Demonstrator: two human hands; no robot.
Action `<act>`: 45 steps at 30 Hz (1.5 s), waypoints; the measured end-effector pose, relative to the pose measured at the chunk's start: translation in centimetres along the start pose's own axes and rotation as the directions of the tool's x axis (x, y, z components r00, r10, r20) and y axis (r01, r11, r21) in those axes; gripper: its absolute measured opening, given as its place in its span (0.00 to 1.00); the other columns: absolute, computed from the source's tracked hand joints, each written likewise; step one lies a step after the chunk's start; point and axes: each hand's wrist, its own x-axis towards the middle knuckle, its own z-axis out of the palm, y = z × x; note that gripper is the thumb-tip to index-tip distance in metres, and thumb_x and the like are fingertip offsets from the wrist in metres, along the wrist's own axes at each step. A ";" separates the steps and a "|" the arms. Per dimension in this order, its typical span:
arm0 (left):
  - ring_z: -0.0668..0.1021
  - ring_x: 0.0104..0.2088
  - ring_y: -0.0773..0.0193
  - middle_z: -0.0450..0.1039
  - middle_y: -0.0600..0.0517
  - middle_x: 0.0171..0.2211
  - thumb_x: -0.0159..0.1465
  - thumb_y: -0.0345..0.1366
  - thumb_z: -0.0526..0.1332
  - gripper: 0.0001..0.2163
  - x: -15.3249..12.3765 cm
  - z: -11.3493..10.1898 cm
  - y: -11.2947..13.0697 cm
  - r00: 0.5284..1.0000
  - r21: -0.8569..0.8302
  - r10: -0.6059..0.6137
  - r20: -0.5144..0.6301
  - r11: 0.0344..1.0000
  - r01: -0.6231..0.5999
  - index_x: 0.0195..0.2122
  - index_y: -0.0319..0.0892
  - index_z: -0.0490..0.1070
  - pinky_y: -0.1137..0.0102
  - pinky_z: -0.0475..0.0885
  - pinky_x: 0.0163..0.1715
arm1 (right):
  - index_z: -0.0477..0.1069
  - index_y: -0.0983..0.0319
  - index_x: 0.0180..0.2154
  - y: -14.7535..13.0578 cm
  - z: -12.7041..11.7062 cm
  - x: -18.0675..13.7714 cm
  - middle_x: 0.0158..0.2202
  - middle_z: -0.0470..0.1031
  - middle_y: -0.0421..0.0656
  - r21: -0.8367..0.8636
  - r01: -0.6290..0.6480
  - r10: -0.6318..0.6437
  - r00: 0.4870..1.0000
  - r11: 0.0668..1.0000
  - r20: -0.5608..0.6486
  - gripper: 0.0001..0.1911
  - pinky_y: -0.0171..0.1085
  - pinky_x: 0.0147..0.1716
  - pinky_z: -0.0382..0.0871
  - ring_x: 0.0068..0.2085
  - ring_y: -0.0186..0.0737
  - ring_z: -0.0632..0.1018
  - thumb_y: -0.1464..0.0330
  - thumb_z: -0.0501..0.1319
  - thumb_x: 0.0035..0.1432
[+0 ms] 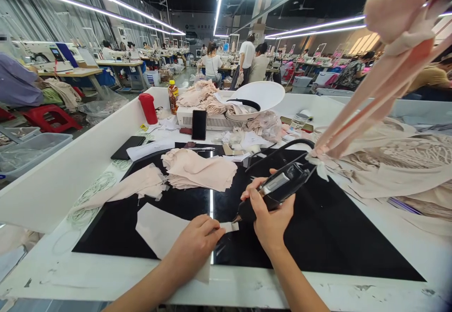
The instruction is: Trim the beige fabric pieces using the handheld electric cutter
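My right hand (270, 213) is wrapped round a black corded hand tool (278, 189), perhaps a glue gun. Its narrow metal tip points down-left and meets a small whitish strip at the end of a pale fabric piece (158, 225). My left hand (194, 241) has its fingers together on that fabric piece beside the strip, pinning it to the black glossy board (339, 236); part of the fabric is hidden under the hand. Beyond my left hand lie a stack of pale pink fabric pieces (199, 168) and a looser pile of similar pieces (141, 185).
Pink fabric strips (381, 95) hang at the right, close to the tool's cable. A phone (199, 124) leans on a white basket (219, 121) of fabric. A red cup (148, 108) and a bottle (173, 96) stand behind. White side walls (88, 171) edge the table.
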 end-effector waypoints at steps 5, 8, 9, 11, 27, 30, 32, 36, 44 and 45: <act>0.78 0.44 0.55 0.75 0.47 0.42 0.72 0.23 0.59 0.11 -0.1 -0.1 0.0 1.000 -0.020 0.000 -0.002 1.000 0.000 0.53 0.38 0.73 0.59 0.79 0.48 | 0.66 0.55 0.54 -0.4 -0.1 0.1 0.32 0.76 0.34 -0.003 -0.015 0.015 1.000 1.000 0.004 0.26 0.37 0.27 0.78 0.25 0.33 0.77 0.68 0.72 0.57; 0.78 0.44 0.55 0.76 0.47 0.42 0.72 0.23 0.59 0.11 0.0 -0.2 0.1 1.000 -0.026 -0.001 -0.004 1.000 0.001 0.52 0.39 0.74 0.59 0.79 0.48 | 0.65 0.54 0.55 -0.8 -0.2 -0.1 0.32 0.76 0.34 0.036 -0.026 0.025 1.000 0.999 0.010 0.27 0.36 0.27 0.77 0.25 0.33 0.77 0.69 0.72 0.57; 0.77 0.44 0.56 0.76 0.47 0.42 0.72 0.23 0.59 0.10 0.0 -0.2 0.1 1.000 -0.027 -0.006 -0.004 1.000 0.006 0.52 0.39 0.74 0.60 0.79 0.47 | 0.65 0.54 0.55 -0.8 -0.2 -0.2 0.33 0.76 0.33 0.049 -0.030 0.029 0.999 0.998 0.018 0.27 0.36 0.27 0.77 0.25 0.33 0.77 0.70 0.71 0.57; 0.77 0.43 0.56 0.76 0.48 0.42 0.73 0.24 0.59 0.09 0.1 -0.3 0.2 1.000 -0.026 -0.011 -0.007 1.000 0.011 0.51 0.39 0.74 0.61 0.79 0.46 | 0.65 0.53 0.55 -0.9 -0.2 -0.6 0.33 0.76 0.33 0.064 -0.035 0.033 0.999 0.997 0.039 0.27 0.35 0.27 0.77 0.25 0.32 0.77 0.71 0.71 0.57; 0.78 0.44 0.58 0.76 0.48 0.42 0.73 0.24 0.58 0.10 0.2 -0.5 0.2 1.000 -0.023 -0.010 -0.007 1.000 0.010 0.51 0.40 0.74 0.62 0.78 0.46 | 0.65 0.53 0.54 -1.1 -0.8 -0.9 0.32 0.76 0.34 0.038 -0.031 0.029 0.999 0.999 0.037 0.26 0.36 0.27 0.77 0.26 0.33 0.77 0.70 0.71 0.57; 0.78 0.44 0.57 0.76 0.48 0.42 0.72 0.23 0.59 0.11 0.2 -0.5 0.1 1.000 -0.028 -0.012 -0.001 1.000 0.012 0.52 0.40 0.74 0.61 0.79 0.46 | 0.65 0.53 0.55 -1.0 -1.0 -0.9 0.33 0.76 0.34 0.041 -0.027 0.025 0.998 0.999 0.053 0.27 0.36 0.28 0.77 0.26 0.33 0.77 0.71 0.71 0.57; 0.77 0.43 0.56 0.76 0.48 0.42 0.72 0.22 0.59 0.12 0.2 -0.5 0.1 1.000 -0.030 -0.014 0.002 0.999 0.014 0.53 0.40 0.74 0.60 0.79 0.46 | 0.64 0.53 0.56 -0.9 -1.1 -0.9 0.33 0.76 0.34 0.033 -0.028 0.026 0.998 0.999 0.061 0.27 0.36 0.28 0.78 0.26 0.33 0.77 0.70 0.71 0.58; 0.78 0.46 0.55 0.76 0.47 0.44 0.73 0.24 0.58 0.11 0.1 -0.5 0.1 1.000 0.001 -0.008 0.005 1.000 0.008 0.53 0.40 0.73 0.59 0.80 0.48 | 0.64 0.54 0.56 -0.7 -1.1 -1.0 0.34 0.76 0.35 0.002 -0.031 0.031 0.997 1.000 0.068 0.27 0.36 0.29 0.77 0.26 0.33 0.77 0.70 0.70 0.59; 0.80 0.49 0.55 0.75 0.43 0.49 0.75 0.26 0.54 0.14 -1.3 -0.7 1.1 0.981 0.023 -0.193 -0.026 0.981 0.194 0.59 0.39 0.68 0.59 0.81 0.51 | 0.66 0.54 0.54 -1.7 -1.2 -1.8 0.33 0.77 0.34 -0.003 -0.009 0.010 0.999 1.000 0.047 0.26 0.35 0.29 0.77 0.27 0.33 0.77 0.73 0.71 0.57; 0.80 0.48 0.56 0.75 0.44 0.49 0.74 0.24 0.54 0.14 -1.4 -0.7 1.2 0.980 0.017 -0.200 -0.013 0.980 0.200 0.58 0.39 0.69 0.59 0.81 0.50 | 0.66 0.54 0.53 -1.8 -1.2 -1.9 0.33 0.77 0.34 -0.005 0.003 -0.003 0.999 1.000 0.043 0.25 0.35 0.29 0.77 0.27 0.32 0.77 0.74 0.71 0.57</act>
